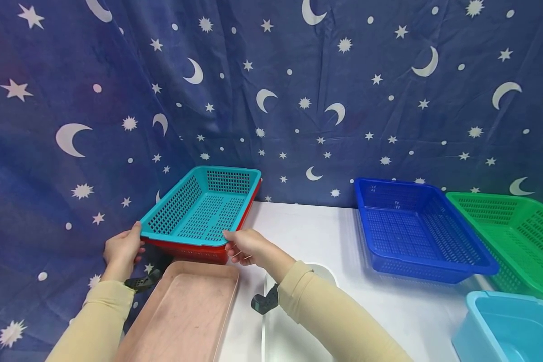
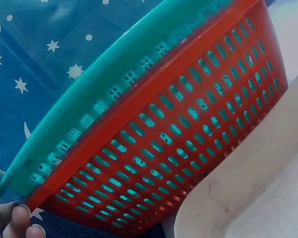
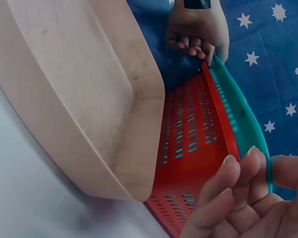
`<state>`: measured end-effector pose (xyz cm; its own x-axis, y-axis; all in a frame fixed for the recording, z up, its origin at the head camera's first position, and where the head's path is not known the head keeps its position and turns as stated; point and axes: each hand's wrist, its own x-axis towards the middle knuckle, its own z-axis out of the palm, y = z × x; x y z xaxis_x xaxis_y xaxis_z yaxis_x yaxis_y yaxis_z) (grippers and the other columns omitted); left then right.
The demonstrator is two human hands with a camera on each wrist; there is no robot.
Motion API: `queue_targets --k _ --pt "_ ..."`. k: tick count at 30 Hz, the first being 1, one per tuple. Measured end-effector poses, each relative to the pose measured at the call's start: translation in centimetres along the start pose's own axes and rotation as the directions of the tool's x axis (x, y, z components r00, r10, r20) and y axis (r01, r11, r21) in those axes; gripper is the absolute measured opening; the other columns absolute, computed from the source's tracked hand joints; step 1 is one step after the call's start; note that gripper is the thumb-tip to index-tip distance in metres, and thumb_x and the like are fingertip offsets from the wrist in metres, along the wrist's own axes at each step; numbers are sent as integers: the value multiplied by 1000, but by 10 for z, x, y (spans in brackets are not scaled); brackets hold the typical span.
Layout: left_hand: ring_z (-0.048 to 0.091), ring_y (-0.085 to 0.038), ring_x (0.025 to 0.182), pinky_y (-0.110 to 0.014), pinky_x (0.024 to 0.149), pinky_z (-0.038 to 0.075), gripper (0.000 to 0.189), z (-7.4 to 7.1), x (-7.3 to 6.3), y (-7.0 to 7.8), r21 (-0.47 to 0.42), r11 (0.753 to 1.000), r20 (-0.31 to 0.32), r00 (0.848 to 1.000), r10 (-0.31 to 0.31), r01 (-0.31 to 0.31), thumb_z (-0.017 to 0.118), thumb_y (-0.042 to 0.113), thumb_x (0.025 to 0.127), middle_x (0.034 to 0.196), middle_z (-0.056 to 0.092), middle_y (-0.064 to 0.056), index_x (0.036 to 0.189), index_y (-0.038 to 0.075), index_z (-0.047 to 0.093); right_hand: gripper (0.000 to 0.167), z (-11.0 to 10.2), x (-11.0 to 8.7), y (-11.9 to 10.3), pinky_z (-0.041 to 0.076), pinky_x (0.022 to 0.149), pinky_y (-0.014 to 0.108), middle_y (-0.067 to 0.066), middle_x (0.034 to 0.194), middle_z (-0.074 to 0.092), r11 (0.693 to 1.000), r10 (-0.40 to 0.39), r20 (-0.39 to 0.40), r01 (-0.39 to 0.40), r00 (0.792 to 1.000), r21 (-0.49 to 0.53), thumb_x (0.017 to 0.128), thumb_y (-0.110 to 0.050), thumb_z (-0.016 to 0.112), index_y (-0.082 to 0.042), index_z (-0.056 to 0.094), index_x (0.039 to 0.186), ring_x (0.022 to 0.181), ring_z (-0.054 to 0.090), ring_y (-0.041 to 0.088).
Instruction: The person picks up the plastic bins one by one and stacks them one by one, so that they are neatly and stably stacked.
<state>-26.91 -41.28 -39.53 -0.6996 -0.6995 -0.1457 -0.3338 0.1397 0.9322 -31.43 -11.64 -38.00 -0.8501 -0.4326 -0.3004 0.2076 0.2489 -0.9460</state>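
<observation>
A teal plastic basket (image 1: 208,211) with slotted walls and floor sits nested inside a red basket (image 2: 188,109) at the back left. My left hand (image 1: 121,250) grips the near left corner of the teal basket, its fingertips (image 2: 21,214) right at the red rim. At the near right corner my right hand (image 1: 249,246) pinches the teal rim, thumb (image 3: 287,171) on one side and fingers on the other. The teal rim stands a little above the red one. Most of the red basket's inside is hidden by the teal one.
A beige tray (image 1: 194,306) lies just in front of the baskets. Right of it stands a white tray (image 1: 294,332), partly under my right forearm. Farther right are a blue basket (image 1: 434,269), a green basket (image 1: 488,198) and a light-blue tub (image 1: 477,327). Starry curtain (image 1: 289,141) hangs behind and left.
</observation>
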Motion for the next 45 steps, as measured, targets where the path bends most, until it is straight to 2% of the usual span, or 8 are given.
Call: queue_targets --k 18,21,24,26,28,30,39,45 --pt "54 -14 61 -31 54 49 70 2 0 -1 9 1000 -22 1000 -3 3 50 57 101 78 55 -2 143 1 57 43 5 -1 3 38 52 24 -1 64 58 998 -32 -34 30 999 -49 106 -38 54 -14 58 70 53 55 12" --pt "55 -17 67 -31 57 50 67 6 -2 0 3 999 -51 998 39 -39 48 55 102 90 58 -7 144 3 57 44 5 -3 5 39 53 25 -2 64 58 999 -37 -41 35 998 -42 106 -41 53 -14 58 71 55 56 13" --pt "61 -31 101 -40 86 54 62 12 -5 4 -14 992 -101 987 123 -125 45 50 105 120 62 -21 146 4 56 48 4 -6 7 42 54 25 -1 66 58 1000 -20 -41 20 999 -1 105 -49 51 -14 58 72 56 57 13" --pt "51 -39 126 -48 107 42 60 16 -7 7 -3 983 -141 973 180 -182 43 47 106 140 55 -24 148 6 55 51 1 -10 6 44 55 25 -1 67 58 1000 -6 -32 7 999 26 104 -53 49 -13 59 74 57 57 13" --pt "37 -41 141 -53 117 27 60 19 -11 12 1 977 -179 961 212 -215 43 46 106 150 49 -22 149 7 53 53 -2 -14 5 45 55 25 0 68 58 999 10 -26 -9 1000 43 103 -56 48 -12 59 75 57 57 13" --pt "35 -42 142 -55 118 26 60 22 -15 19 25 973 -198 953 228 -228 42 47 105 152 47 -22 152 10 51 54 -7 -18 1 46 56 26 0 69 58 999 8 -17 -8 1000 42 103 -56 47 -11 60 77 58 57 14" --pt "44 -46 136 -67 107 33 68 37 -41 46 172 944 -163 937 309 -282 42 56 103 146 52 -23 157 15 42 54 -33 -42 -12 49 58 28 4 74 61 999 -41 -14 40 999 -17 103 -54 48 -4 64 88 63 60 17" --pt "60 -41 101 -54 81 47 67 55 -59 58 195 893 -91 899 428 -405 45 56 103 90 67 -18 152 10 48 52 -65 -52 -13 50 60 27 4 76 62 999 -38 -34 38 999 -26 104 -52 47 -5 64 90 63 61 17"
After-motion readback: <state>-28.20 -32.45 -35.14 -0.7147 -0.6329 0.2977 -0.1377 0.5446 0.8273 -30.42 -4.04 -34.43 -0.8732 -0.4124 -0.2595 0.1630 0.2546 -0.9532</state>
